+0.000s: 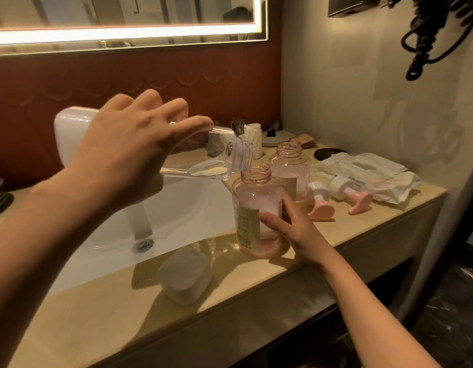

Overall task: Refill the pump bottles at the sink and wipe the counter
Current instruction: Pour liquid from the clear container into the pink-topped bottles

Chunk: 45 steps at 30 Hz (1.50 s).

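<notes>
Pump bottle (256, 208), cap off, sits near the front edge of the counter (256, 284), just right of the sink (182, 208); my right hand (296, 235) wraps its lower half; my left hand (129, 155) grips the clear refill bottle (227, 155), tipped over its mouth; 2 pump heads (320, 205) lie nearby.

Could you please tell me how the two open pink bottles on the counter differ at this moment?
The near pink bottle is held at its side by the right hand; the far pink bottle stands untouched. The near pink bottle sits right under the mouth of the tilted refill bottle, held by the left hand; the far pink bottle has nothing over it. Both are upright, pump-less and labelled.
</notes>
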Motion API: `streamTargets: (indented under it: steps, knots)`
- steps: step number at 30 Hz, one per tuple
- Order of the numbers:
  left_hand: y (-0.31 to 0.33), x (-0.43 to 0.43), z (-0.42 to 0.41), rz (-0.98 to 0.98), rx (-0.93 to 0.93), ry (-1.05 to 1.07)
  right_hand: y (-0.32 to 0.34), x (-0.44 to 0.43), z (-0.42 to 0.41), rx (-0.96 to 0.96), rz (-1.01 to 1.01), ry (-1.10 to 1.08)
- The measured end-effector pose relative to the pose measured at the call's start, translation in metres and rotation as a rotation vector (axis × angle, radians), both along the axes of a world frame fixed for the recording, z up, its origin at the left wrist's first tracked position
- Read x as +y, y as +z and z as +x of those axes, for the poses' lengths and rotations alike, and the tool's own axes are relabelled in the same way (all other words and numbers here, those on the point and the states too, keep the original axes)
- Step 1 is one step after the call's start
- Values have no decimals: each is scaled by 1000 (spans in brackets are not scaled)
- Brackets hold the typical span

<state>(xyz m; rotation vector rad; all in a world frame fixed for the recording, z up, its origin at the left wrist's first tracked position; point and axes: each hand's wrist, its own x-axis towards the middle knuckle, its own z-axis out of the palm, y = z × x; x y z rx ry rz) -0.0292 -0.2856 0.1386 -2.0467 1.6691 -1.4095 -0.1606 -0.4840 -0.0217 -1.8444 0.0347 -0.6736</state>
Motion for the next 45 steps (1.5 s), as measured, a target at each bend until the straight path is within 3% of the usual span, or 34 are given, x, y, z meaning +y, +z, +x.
streamTargets:
  steps: [45]
  knots:
    - [6,-4,-8,18,-31,38,2,1,-1,12,13,4]
